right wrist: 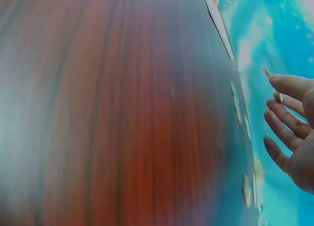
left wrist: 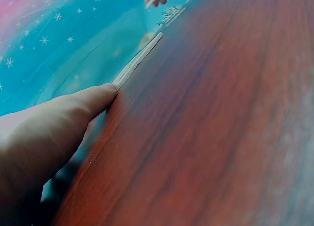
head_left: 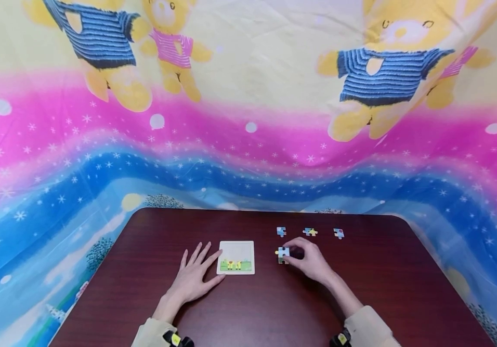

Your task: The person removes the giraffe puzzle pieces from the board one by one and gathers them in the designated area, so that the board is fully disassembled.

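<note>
A square puzzle board [head_left: 237,244] with a pale rim lies on the table, its lower part filled with green and yellow picture. My left hand [head_left: 194,277] rests at the board's left side with fingers spread; in the left wrist view the thumb [left wrist: 73,108] touches the edge of the board [left wrist: 139,60]. To the right of the board, my right hand [head_left: 309,260] pinches a light-blue puzzle piece [head_left: 281,252] between thumb and fingers. The right wrist view shows this piece edge-on, raised over the table, with the other fingers of the right hand [right wrist: 297,123] loosely bent.
Behind the right hand, three loose puzzle pieces lie in a row: a blue one [head_left: 281,231], a blue and yellow one [head_left: 310,232] and one with a red spot [head_left: 338,233]. The dark red-brown table [head_left: 248,308] ends at a patterned curtain [head_left: 248,168].
</note>
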Motion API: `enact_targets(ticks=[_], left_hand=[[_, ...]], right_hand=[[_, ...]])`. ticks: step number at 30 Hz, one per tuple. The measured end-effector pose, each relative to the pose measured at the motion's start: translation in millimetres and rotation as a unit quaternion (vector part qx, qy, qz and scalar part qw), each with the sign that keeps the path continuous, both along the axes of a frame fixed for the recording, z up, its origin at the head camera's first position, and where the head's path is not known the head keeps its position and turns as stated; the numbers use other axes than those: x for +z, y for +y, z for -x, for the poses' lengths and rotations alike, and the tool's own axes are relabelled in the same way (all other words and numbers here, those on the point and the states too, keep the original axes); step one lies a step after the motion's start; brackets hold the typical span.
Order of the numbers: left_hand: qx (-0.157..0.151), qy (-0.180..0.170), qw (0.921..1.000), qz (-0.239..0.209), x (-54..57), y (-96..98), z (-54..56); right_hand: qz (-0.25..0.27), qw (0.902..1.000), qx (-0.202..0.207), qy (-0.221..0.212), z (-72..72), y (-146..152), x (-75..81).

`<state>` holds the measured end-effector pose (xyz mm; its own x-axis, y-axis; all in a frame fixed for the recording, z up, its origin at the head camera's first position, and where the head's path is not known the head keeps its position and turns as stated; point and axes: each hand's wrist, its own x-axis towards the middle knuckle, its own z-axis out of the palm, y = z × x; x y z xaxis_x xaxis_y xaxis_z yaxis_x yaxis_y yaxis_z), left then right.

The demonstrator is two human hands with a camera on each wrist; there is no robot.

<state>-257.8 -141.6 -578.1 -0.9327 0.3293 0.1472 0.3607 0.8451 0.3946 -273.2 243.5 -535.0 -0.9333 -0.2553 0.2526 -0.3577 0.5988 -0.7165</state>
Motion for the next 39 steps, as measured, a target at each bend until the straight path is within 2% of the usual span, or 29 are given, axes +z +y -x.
enact_targets(ticks=[4, 11, 19, 23, 27, 30, 34, 39], left_hand=[[-0.004, -0.006, 1.0000, -0.003, 1.1, 0.1, -0.5], [-0.004, -0.006, 1.0000, -0.005, 1.9, -0.4, -0.8], [-0.004, -0.006, 1.0000, -0.002, 1.2, -0.6, 0.0], [-0.009, 0.014, 0.9996, -0.022, -2.1, -1.1, 0.1], [-0.016, 0.045, 0.9976, -0.050, -11.8, -2.7, 2.0], [-0.017, 0.054, 0.9969, -0.055, -14.2, -3.5, 2.0], [-0.016, 0.047, 0.9975, -0.051, -9.0, -2.3, 0.3], [-0.008, 0.015, 0.9996, -0.024, -0.5, 0.0, -1.8]], right_hand=[[-0.006, 0.9998, -0.015, 0.010, -4.6, 30, -0.1], [-0.027, 0.9977, -0.062, -0.006, -14.9, 82, -6.2], [-0.091, 0.9886, -0.108, 0.052, -30.1, 133, -15.8], [-0.107, 0.9855, -0.117, 0.061, -34.5, 152, -20.0], [-0.099, 0.9863, -0.119, 0.056, -36.7, 162, -22.5], [-0.096, 0.9868, -0.118, 0.056, -36.4, 165, -24.9], [-0.094, 0.9873, -0.116, 0.055, -34.8, 164, -27.6], [-0.086, 0.9892, -0.112, 0.038, -34.8, 162, -29.4]])
